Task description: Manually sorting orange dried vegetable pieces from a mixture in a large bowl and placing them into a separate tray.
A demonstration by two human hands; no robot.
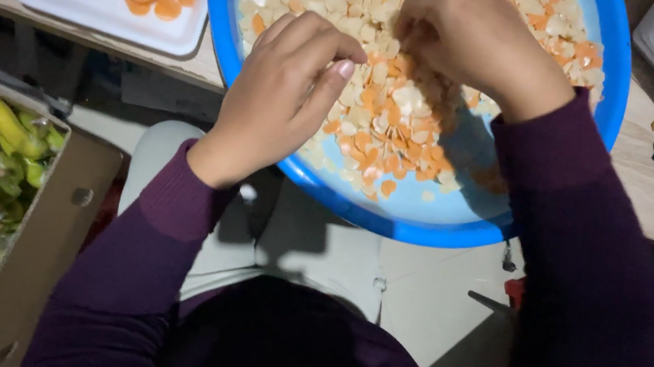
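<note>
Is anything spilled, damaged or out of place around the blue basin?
Nothing stands out. The pale and orange pieces all lie inside the blue basin, where both the left hand and right hand work.

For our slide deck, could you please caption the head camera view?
Both hands, left and right, pick through orange and white pieces in a blue basin.

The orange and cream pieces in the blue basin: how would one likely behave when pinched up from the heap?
The pieces look thin and curved, so probably light and easily lifted singly. Lying loose and overlapping in the blue basin, neighbours would likely slide when one is pulled. The left hand and right hand use fingertips, suggesting small, possibly brittle pieces.
</note>
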